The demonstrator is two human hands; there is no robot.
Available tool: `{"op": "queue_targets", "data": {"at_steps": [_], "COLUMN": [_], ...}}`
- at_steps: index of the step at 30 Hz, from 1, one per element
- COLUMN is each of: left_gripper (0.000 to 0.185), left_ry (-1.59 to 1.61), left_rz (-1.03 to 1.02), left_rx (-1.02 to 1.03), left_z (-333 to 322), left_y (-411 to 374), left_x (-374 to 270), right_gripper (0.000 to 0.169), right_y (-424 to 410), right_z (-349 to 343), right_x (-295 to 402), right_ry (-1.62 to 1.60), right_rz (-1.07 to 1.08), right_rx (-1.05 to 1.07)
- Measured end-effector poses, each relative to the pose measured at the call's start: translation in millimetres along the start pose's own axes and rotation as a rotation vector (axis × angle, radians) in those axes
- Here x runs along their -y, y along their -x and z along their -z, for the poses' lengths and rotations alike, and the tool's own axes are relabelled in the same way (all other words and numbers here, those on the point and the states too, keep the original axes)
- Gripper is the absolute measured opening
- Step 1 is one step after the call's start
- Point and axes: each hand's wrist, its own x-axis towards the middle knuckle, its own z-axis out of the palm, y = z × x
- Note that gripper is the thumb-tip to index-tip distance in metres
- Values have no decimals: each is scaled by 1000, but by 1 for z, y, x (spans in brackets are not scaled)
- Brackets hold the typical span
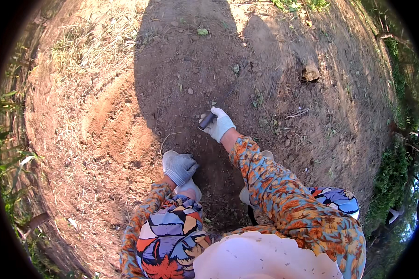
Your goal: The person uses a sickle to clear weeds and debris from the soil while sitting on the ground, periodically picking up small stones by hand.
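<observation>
My right hand [220, 126], in a white knit glove, is closed around the dark cylindrical handle [208, 121] of a hand tool. It is held low over shaded bare soil [192, 94]. A faint dark streak runs up and right from the hand; whether it belongs to the tool I cannot tell. Curled into a loose fist, my left hand [180, 168] wears a greyer, soiled glove and shows nothing in its grip. It rests over my left shoe [169, 156], which it partly hides, and its underside is out of sight.
A cut stump [310, 73] juts from the soil at upper right. Dry grass [73, 48] lies at upper left, beside sunlit loose earth [113, 122]. Green plants [387, 188] line the right edge. The pale scalloped brim [262, 256] covers the bottom centre, near my patterned trouser legs [176, 237].
</observation>
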Motion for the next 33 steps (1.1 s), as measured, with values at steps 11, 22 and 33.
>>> {"op": "queue_targets", "data": {"at_steps": [11,22,33], "left_gripper": [20,17,21], "left_ry": [27,50,16], "left_rz": [38,79,66], "left_rx": [-1,76,35], "left_z": [1,2,5], "left_y": [15,16,25], "left_x": [8,10,13], "right_gripper": [13,48,40], "right_y": [143,-15,-63], "right_z": [-70,-31,-80], "right_x": [154,136,166], "right_ry": [197,1035,2601], "right_rz": [948,530,530], "right_rx": [177,-341,-90]}}
